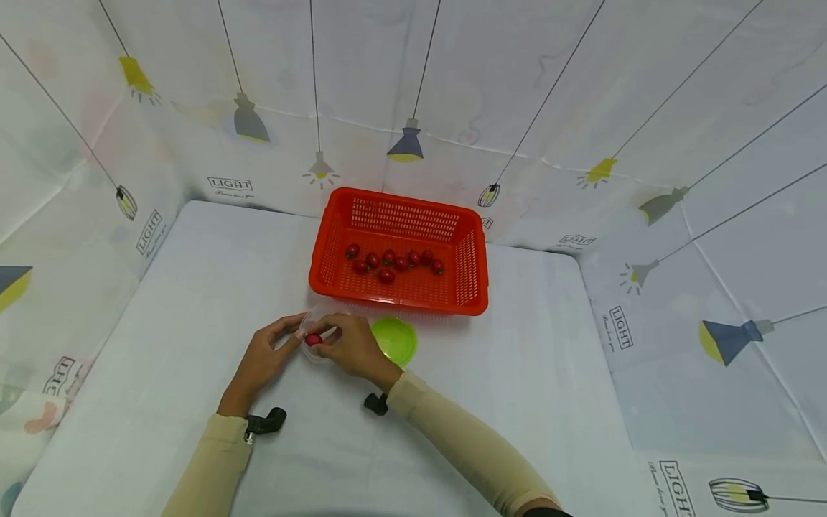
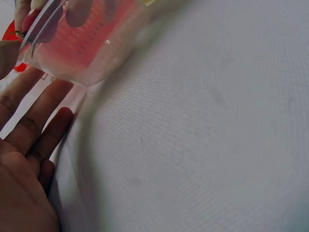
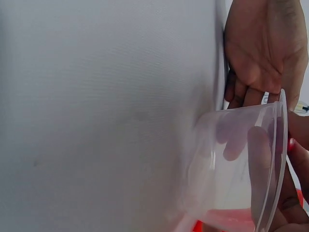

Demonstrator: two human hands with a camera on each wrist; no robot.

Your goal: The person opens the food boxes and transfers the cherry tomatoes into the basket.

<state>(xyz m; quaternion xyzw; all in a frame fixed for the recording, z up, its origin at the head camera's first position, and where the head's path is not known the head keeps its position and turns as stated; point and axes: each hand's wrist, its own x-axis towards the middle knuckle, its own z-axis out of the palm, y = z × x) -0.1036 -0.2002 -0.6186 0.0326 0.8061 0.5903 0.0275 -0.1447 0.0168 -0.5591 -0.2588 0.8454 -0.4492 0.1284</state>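
Observation:
A clear plastic cup (image 1: 323, 316) stands on the white table between my hands, just in front of the orange basket (image 1: 397, 301). My left hand (image 1: 268, 352) holds the cup's rim between thumb and fingers. My right hand (image 1: 349, 345) pinches a small red tomato (image 1: 313, 339) at the cup's mouth. In the left wrist view the cup (image 2: 77, 48) tilts above my left hand (image 2: 29, 145). The right wrist view shows the cup (image 3: 231, 169) from the side, the left hand (image 3: 263, 48) behind it and my right hand's fingers (image 3: 299, 164) at its rim.
Several red tomatoes (image 1: 388, 262) lie in the orange basket. A green lid (image 1: 395, 339) lies flat to the right of my right hand. White cloth with a lamp pattern covers the table (image 1: 549, 373) and the walls around it.

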